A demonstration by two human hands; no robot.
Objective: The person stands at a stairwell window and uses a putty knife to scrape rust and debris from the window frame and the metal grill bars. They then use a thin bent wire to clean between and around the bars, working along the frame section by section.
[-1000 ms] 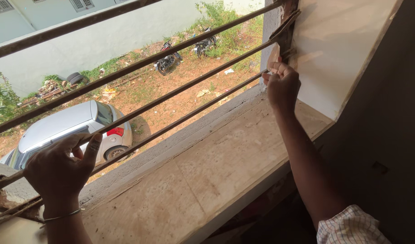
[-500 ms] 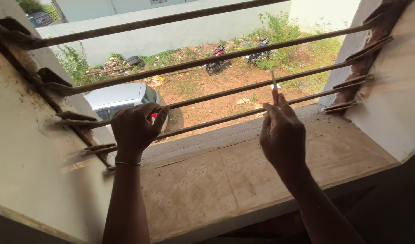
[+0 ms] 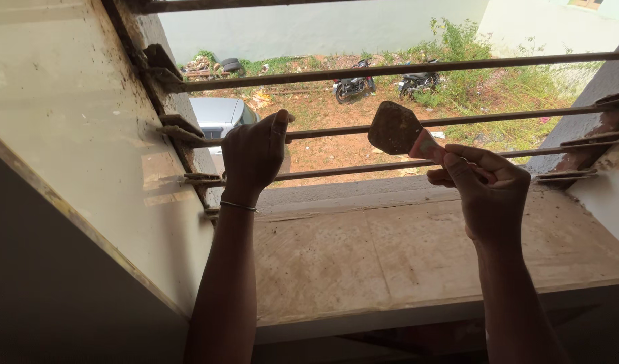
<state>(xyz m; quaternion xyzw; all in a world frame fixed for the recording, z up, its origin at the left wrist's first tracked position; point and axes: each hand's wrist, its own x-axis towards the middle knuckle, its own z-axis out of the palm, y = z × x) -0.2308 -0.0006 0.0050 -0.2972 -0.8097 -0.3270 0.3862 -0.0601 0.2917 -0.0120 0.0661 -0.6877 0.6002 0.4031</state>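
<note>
My left hand [image 3: 254, 156] is closed around a rusty horizontal window bar [image 3: 336, 130], near the left wall. A thin bangle sits on that wrist. My right hand [image 3: 488, 187] grips the reddish handle of a putty scraper [image 3: 395, 128]. Its broad, dirty blade points up and to the left, in front of the bars. Both forearms reach up from below the stone window sill [image 3: 404, 249].
Several horizontal iron bars [image 3: 457, 66] cross the window opening, set into both side walls [image 3: 73, 135]. Outside and below are a silver car [image 3: 218, 114], two parked motorbikes [image 3: 353, 85], red earth and weeds.
The view has shifted left. My right hand has turned the scraper so its flat blade faces me. My left hand keeps its hold on the bar.
</note>
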